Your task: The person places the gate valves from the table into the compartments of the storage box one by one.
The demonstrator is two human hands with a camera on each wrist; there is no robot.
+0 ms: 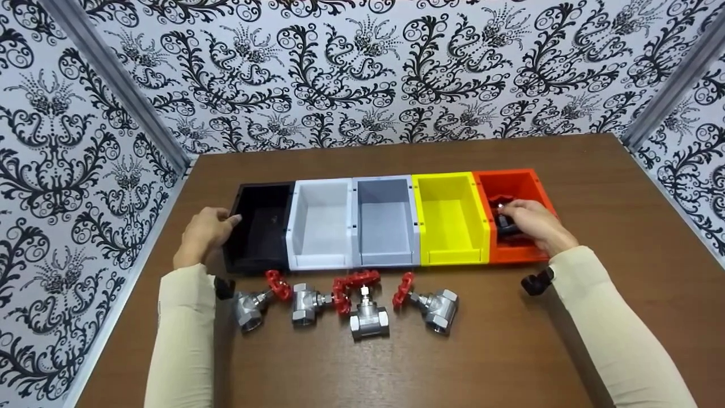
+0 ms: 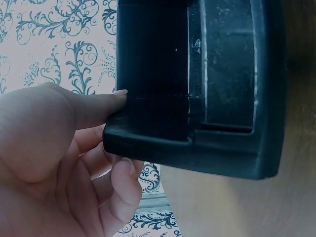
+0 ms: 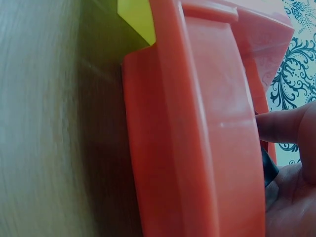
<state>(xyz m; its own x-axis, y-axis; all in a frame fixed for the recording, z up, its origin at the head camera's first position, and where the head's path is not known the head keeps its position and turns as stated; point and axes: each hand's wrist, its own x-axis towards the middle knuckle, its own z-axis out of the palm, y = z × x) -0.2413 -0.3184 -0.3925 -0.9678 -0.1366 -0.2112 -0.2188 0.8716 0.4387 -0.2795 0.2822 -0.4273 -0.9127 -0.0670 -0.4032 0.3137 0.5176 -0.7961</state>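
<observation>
My left hand (image 1: 207,229) holds the left wall of the black bin (image 2: 227,64), thumb over the rim and fingers curled outside. That bin ends a joined row with a white bin (image 1: 321,261), a grey bin (image 1: 386,259), a yellow bin (image 1: 453,256) and a red bin (image 1: 518,254). Inside the red bin, my right hand (image 1: 535,222) grips a dark valve (image 1: 504,221) with what looks like a red handwheel. The red bin's front wall (image 3: 227,123) hides most of that valve in the right wrist view.
Several steel valves with red handwheels lie before the bins, including a left valve (image 1: 249,309), a middle valve (image 1: 369,323) and a right valve (image 1: 439,310). The brown table (image 1: 408,374) meets a patterned wall (image 1: 362,73) behind and at both sides.
</observation>
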